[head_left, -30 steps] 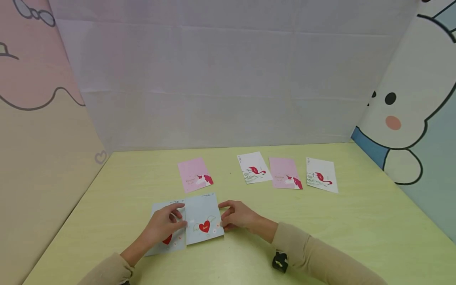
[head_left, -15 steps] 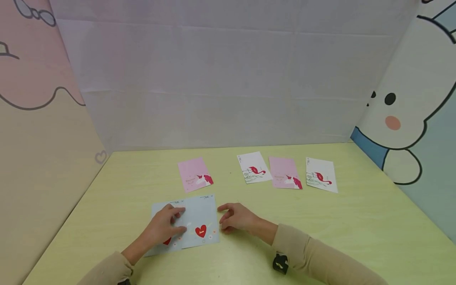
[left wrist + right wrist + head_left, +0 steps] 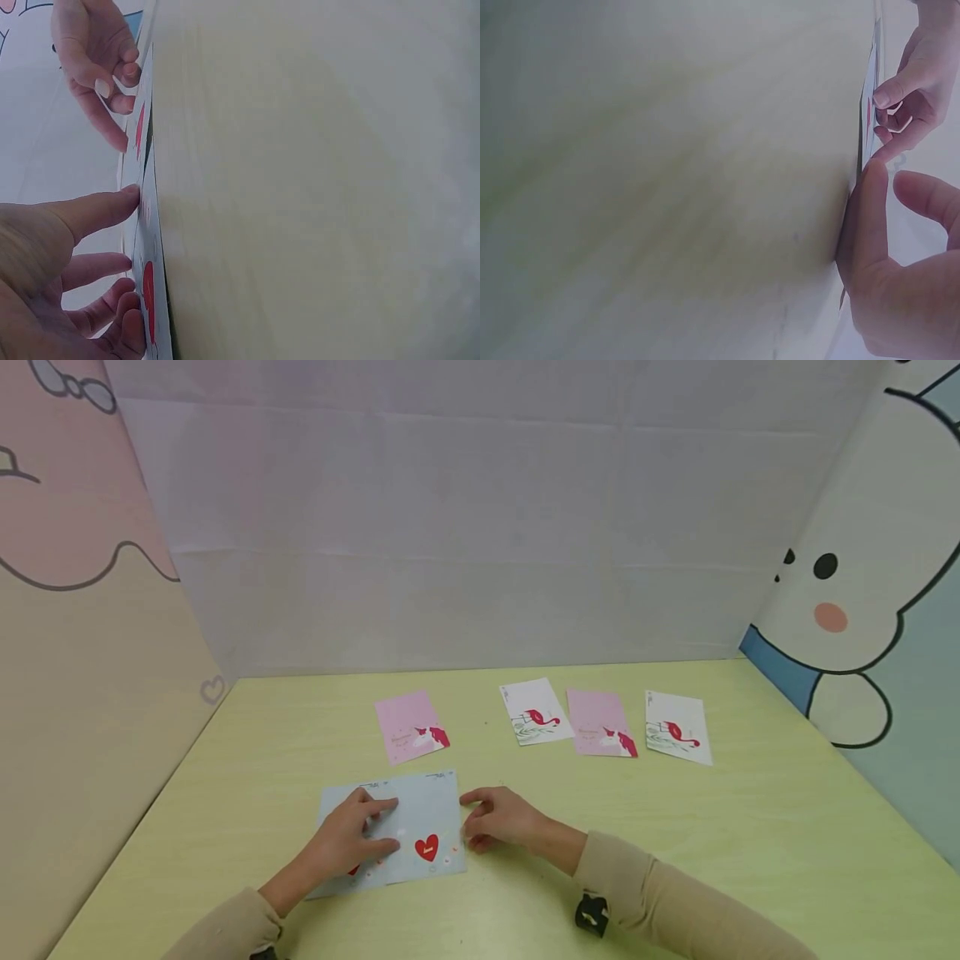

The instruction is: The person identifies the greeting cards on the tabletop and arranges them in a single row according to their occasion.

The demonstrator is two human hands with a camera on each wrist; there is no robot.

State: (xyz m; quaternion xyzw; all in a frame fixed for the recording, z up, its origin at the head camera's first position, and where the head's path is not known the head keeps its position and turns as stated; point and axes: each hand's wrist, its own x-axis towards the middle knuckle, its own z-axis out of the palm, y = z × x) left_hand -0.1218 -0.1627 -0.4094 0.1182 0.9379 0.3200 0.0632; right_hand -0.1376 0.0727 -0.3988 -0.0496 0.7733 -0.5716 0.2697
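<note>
Two light blue cards with red hearts lie side by side near the front of the table, edges meeting or slightly overlapping. My left hand [image 3: 341,831] rests over the left blue card [image 3: 334,797] and covers much of its heart. Its thumb and index finger reach onto the right blue card [image 3: 423,810], whose heart shows fully. Close by that card's right edge is my right hand [image 3: 504,818], fingers loosely bent with nothing held. In the left wrist view, the left thumb [image 3: 105,210] touches the cards, which appear almost edge-on.
Farther back lie a pink unicorn card [image 3: 411,727], a white flamingo card [image 3: 536,713], a second pink unicorn card [image 3: 600,723] and another flamingo card [image 3: 678,727]. A white cloth [image 3: 480,527] closes off the table's back; printed panels flank both sides.
The right blue card, slightly raised a second ago, has come down flat and shifted a little left against the other card. My left fingertips have crept right onto it.
</note>
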